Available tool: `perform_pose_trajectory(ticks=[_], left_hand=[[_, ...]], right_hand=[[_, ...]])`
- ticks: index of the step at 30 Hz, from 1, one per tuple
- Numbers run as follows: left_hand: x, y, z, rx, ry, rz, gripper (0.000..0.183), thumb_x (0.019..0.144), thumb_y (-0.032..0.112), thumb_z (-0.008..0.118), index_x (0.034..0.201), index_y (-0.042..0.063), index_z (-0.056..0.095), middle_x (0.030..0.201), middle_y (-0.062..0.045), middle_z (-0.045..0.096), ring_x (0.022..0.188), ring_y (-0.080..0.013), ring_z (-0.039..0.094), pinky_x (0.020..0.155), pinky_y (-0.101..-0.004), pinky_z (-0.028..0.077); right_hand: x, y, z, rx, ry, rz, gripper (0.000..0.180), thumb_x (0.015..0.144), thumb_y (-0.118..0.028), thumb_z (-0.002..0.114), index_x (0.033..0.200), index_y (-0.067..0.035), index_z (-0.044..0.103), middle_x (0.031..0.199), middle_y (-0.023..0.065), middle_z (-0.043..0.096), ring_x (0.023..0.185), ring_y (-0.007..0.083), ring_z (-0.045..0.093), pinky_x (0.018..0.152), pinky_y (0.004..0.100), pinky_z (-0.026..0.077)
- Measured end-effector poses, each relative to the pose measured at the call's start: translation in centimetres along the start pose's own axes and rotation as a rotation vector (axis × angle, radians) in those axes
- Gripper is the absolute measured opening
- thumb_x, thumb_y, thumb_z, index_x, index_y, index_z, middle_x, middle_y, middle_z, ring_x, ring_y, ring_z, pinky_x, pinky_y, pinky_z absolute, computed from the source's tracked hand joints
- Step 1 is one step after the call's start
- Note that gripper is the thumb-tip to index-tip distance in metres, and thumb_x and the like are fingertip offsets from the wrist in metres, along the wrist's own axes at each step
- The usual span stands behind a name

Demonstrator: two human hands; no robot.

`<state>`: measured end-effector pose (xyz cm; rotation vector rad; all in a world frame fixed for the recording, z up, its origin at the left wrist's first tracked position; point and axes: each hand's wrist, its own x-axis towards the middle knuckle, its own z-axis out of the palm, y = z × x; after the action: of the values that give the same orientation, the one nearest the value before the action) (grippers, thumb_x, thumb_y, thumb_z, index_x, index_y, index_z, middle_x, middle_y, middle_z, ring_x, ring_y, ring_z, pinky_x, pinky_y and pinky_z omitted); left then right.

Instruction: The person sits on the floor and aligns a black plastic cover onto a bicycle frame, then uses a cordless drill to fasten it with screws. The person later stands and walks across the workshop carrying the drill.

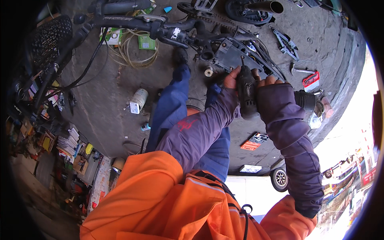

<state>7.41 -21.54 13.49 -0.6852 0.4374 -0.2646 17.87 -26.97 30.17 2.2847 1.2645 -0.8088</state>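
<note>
A dark power drill (247, 93) is gripped by my right hand (270, 81), whose fingers curl around its handle side. My left hand (232, 78) presses against the drill's front on the other side. The thin bit (242, 61) points away from me, over a black cover plate (229, 54) on the frame of a bike. Whether its tip touches the plate I cannot tell. Cables (268, 57) run along the plate's right side. The bike's black handlebar (129, 22) stretches to the upper left.
Beyond the plate is a pedal (206, 4). On the floor lie coiled clear tubing (124, 49), a spool (209, 71), a white tub (139, 97), a hammer (304, 71), a red-and-clear case (311, 81) and an orange bit set (254, 141). Cluttered shelving (87, 168) stands at left.
</note>
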Motion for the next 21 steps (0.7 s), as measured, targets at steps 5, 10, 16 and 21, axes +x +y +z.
perform_pose_trajectory(ticks=[5,10,16,21], left_hand=[[-0.7,0.4,0.1,-0.051,0.119,0.021,0.056,0.095,0.053,0.041,0.116,0.003,0.054,0.11,-0.021,0.062,0.101,-0.0349,0.062,0.093,-0.0477,0.049],[-0.2,1.5,-0.7,0.1,0.131,-0.016,0.06,0.095,0.057,0.04,0.113,0.002,0.055,0.104,-0.021,0.063,0.094,-0.0358,0.065,0.088,-0.0492,0.052],[0.0,0.9,1.8,0.037,0.348,0.053,0.054,0.091,0.052,0.054,0.102,-0.001,0.058,0.091,-0.017,0.065,0.079,-0.0329,0.066,0.073,-0.0473,0.057],[0.0,1.4,1.4,0.096,0.241,0.022,0.052,0.091,0.049,0.055,0.101,-0.001,0.058,0.092,-0.017,0.065,0.082,-0.0327,0.066,0.075,-0.0473,0.057]], right_hand=[[0.6,-1.2,0.0,0.006,-0.013,-0.043,0.024,0.075,-0.014,0.067,0.096,-0.005,0.062,0.087,0.0115,0.062,0.073,0.0271,0.066,0.065,0.0395,0.051],[0.6,0.1,-2.7,0.227,-0.226,0.017,0.024,0.073,-0.013,0.066,0.096,-0.004,0.06,0.088,0.0142,0.062,0.079,0.0309,0.066,0.067,0.0418,0.053],[0.7,0.4,-1.7,0.297,-0.286,0.069,0.028,0.071,-0.015,0.069,0.095,-0.006,0.058,0.092,0.0133,0.064,0.088,0.0296,0.065,0.071,0.0408,0.054],[0.3,0.1,-1.3,0.376,-0.285,0.12,0.036,0.069,-0.021,0.073,0.098,-0.007,0.055,0.093,0.0129,0.064,0.09,0.0316,0.065,0.072,0.0413,0.053]])
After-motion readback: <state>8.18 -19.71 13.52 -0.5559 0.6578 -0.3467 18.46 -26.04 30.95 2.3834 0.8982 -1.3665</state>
